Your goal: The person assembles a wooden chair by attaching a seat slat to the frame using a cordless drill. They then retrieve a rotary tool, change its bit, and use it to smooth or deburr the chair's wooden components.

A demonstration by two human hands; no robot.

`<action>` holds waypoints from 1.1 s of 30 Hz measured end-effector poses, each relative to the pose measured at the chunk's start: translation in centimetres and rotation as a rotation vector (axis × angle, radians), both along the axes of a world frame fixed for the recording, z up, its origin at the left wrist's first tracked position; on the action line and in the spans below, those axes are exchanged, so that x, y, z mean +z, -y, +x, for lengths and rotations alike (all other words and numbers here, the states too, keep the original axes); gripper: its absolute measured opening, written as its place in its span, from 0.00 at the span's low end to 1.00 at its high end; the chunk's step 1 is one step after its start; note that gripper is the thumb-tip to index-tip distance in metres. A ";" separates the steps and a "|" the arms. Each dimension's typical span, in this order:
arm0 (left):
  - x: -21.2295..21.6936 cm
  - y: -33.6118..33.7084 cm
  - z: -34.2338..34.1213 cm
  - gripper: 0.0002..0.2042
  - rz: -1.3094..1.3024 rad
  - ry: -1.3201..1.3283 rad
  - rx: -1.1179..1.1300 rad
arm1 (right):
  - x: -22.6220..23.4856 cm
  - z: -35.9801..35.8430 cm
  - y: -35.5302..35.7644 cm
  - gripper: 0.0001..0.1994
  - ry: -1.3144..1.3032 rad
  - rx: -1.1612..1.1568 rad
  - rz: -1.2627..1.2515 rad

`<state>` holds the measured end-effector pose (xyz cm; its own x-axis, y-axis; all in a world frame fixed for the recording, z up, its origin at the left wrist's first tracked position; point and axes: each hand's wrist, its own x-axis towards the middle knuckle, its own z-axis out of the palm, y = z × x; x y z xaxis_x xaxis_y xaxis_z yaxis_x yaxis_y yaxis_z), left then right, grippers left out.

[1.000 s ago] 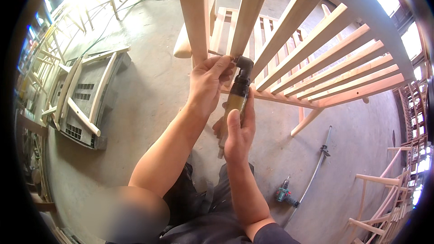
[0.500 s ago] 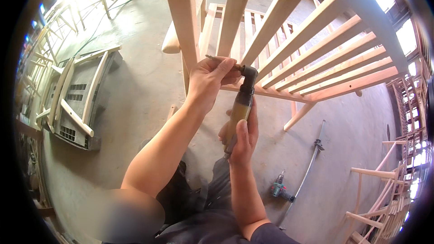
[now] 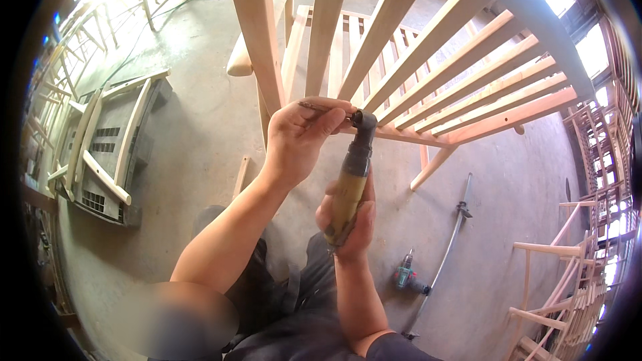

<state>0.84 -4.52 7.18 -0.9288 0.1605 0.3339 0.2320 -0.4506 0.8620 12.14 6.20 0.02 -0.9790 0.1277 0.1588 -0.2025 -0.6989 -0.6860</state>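
Note:
My right hand [image 3: 361,227] is wrapped round the yellow-brown body of a right-angle drill [image 3: 349,194], held upright with its black angled head at the top. My left hand [image 3: 294,137] is closed at that head, its thumb and fingers pinching a thin dark drill bit [image 3: 311,106] that points left from the chuck. Part of the bit is hidden by the fingers. Just beyond both hands stands a pale wooden bench [image 3: 391,30] with a slatted back; the drill head is close to its lower rail, and I cannot tell whether they touch.
On the floor to the right lie a green cordless drill [image 3: 405,274] and a long metal bar clamp [image 3: 447,261]. At left, curved wooden parts [image 3: 107,177] rest on a dark plastic pallet [image 3: 130,154]. Wooden frames [image 3: 548,249] stand at far right. A wood strip [image 3: 241,177] lies near my left forearm.
The drill has tilted and turned in my right hand, and its head sits slightly lower. My left hand has shifted down with the bit. The whole view has moved a little.

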 end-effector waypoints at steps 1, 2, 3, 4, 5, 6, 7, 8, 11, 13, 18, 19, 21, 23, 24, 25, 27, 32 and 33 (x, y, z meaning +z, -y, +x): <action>0.3 0.0 0.4 0.08 0.005 -0.004 0.005 | -0.1 0.2 0.1 0.53 -0.004 0.003 -0.011; 0.4 0.0 0.8 0.08 0.010 -0.008 0.009 | -0.2 0.5 0.1 0.53 -0.005 0.002 -0.002; 0.3 0.0 1.0 0.08 -0.006 -0.027 0.032 | -0.3 0.7 0.1 0.52 -0.011 0.004 0.007; 0.2 0.0 1.2 0.07 -0.023 -0.046 0.054 | -0.3 0.9 0.1 0.52 -0.018 0.006 0.016; 0.0 0.1 1.4 0.07 -0.039 -0.065 0.077 | -0.5 1.1 0.1 0.51 -0.030 -0.018 0.058; -0.1 0.2 1.5 0.07 -0.046 -0.037 0.077 | -0.6 1.2 -0.1 0.50 -0.045 -0.040 0.099; -0.2 0.4 1.7 0.07 -0.053 -0.009 0.078 | -0.6 1.4 -0.2 0.49 -0.059 -0.062 0.140; -0.2 0.5 1.9 0.07 -0.061 0.018 0.079 | -0.6 1.6 -0.3 0.49 -0.070 -0.078 0.179; -0.3 0.8 2.5 0.07 0.002 0.074 0.022 | -0.5 2.3 -0.2 0.50 -0.074 -0.111 0.252; -0.5 0.6 2.9 0.07 0.045 0.061 0.016 | -0.2 2.7 -0.2 0.52 -0.047 -0.125 0.254; -0.3 0.5 3.5 0.08 0.115 0.048 -0.006 | 0.7 3.2 -0.2 0.54 -0.065 -0.120 0.281; -0.4 0.6 3.6 0.08 0.123 0.045 -0.012 | 0.9 3.3 -0.2 0.54 -0.065 -0.121 0.294; -0.3 0.6 3.7 0.08 0.138 0.041 -0.024 | 0.7 3.5 0.0 0.54 -0.074 -0.152 0.316; -0.2 0.5 3.7 0.09 0.149 0.039 -0.037 | 0.5 3.6 -0.1 0.54 -0.075 -0.168 0.338; -0.2 0.6 3.7 0.09 0.140 0.035 -0.043 | 0.4 3.5 -0.2 0.54 -0.073 -0.166 0.348; -0.2 0.7 3.7 0.09 0.132 0.031 -0.050 | 0.4 3.5 -0.2 0.54 -0.071 -0.163 0.358; -0.1 0.7 3.8 0.09 0.132 0.037 -0.060 | 0.4 3.6 -0.2 0.55 -0.060 -0.175 0.355; -0.6 1.2 3.4 0.11 0.052 -0.005 -0.078 | 0.6 3.7 -0.1 0.53 -0.077 -0.165 0.328; -0.6 1.2 3.4 0.11 0.056 -0.004 -0.084 | 0.7 3.7 -0.1 0.53 -0.075 -0.165 0.328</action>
<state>4.27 -5.71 6.58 -0.9117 0.2184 0.3481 0.1949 -0.5158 0.8342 15.88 6.29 0.67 -0.9336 0.2131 0.2882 -0.3524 -0.3983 -0.8469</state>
